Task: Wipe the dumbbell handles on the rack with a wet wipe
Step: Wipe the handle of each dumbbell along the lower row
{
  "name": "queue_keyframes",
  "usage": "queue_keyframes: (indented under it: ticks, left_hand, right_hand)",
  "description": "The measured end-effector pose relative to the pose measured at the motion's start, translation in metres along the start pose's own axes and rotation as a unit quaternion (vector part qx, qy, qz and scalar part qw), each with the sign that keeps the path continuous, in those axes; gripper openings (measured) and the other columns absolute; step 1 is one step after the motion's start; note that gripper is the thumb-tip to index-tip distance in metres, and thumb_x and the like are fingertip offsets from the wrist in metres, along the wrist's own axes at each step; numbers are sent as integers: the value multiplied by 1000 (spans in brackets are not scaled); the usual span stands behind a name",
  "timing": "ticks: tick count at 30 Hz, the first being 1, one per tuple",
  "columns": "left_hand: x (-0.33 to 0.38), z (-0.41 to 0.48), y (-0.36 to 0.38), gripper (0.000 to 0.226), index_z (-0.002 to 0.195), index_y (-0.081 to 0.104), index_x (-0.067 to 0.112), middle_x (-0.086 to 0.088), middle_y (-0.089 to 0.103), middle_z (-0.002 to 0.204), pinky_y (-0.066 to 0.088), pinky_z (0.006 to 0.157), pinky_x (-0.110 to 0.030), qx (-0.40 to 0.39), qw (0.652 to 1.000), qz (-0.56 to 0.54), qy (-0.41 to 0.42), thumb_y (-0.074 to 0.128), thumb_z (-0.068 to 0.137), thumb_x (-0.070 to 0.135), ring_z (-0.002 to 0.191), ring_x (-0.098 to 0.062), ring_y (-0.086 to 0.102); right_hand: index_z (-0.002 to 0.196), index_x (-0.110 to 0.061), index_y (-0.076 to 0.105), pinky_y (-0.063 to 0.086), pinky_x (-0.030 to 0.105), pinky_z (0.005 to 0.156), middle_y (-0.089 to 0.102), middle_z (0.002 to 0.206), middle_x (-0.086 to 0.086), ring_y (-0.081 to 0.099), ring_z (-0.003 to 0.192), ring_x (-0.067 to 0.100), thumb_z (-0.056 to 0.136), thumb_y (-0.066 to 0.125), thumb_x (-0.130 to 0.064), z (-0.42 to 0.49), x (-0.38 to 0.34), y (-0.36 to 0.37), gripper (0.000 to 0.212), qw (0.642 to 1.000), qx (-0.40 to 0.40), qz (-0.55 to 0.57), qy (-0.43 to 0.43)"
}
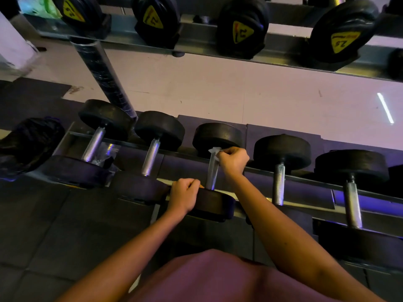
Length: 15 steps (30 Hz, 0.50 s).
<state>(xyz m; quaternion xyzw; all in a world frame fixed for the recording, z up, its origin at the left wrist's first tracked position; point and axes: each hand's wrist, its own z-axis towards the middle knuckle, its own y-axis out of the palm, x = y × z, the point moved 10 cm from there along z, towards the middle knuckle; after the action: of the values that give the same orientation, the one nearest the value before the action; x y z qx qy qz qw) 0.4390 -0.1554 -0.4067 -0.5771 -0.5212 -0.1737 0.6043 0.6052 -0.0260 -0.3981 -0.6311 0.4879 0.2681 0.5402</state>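
One wide head-worn camera looks forward and steeply down, close above where the right hand (233, 162) grips the wet wipe (214, 151). The upper shelf (196, 40) lies beyond that grip.

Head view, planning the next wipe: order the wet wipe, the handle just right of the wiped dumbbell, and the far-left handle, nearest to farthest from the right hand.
1. The wet wipe, pinched in the right hand.
2. The neighbouring handle, just to the right.
3. The far-left handle, two dumbbells over.

Dim purple-tinted light; glare streak on floor (385, 108); wide-angle bending at edges; corners soft.
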Motion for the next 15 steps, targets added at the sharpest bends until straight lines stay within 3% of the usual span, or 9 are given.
queue_keyframes:
  ticks: [3, 6, 8, 11, 15]
  left_hand:
    - [-4, 0, 3, 44, 47, 55, 20, 8, 54, 48, 38, 55, -27, 1, 1000, -10, 6, 53, 91, 17, 55, -9, 51]
    - [-6, 0, 2, 45, 60, 66, 8, -10, 63, 60, 44, 58, -37, 7, 999, -29, 19, 46, 82, 42, 62, -22, 59]
    - [-7, 0, 0, 45, 64, 72, 13, -7, 68, 63, 47, 61, -37, 24, 999, -36, 30, 45, 80, 45, 66, -21, 63]
    - [-4, 0, -1, 33, 66, 75, 27, 4, 72, 68, 50, 70, -33, 34, 997, -51, 38, 48, 78, 43, 73, -14, 68]
    - [5, -4, -5, 26, 67, 73, 31, 9, 72, 70, 51, 74, -32, 48, 995, -52, 74, 53, 83, 31, 74, -9, 68]
  right_hand:
    - [70, -10, 67, 59, 33, 75, 66, 71, 3, 66, 71, 14, 79, 75, -9, -1, 0, -2, 13, 999, -37, -22, 4]
    - [77, -6, 69, 54, 25, 63, 67, 76, 4, 67, 75, 14, 71, 82, -17, -19, 18, 7, 18, 982, -151, -112, 16]
    - [79, -5, 71, 55, 28, 61, 68, 77, 5, 66, 74, 13, 69, 84, -18, -38, 38, 13, 21, 965, -205, -164, 21]
    - [76, -5, 74, 60, 36, 73, 71, 80, 8, 67, 79, 16, 74, 79, -13, -44, 52, 11, 10, 965, -205, -160, 28]
    - [69, -5, 73, 60, 35, 70, 71, 76, 10, 68, 77, 15, 73, 79, -10, -40, 55, 5, 8, 972, -189, -129, 48]
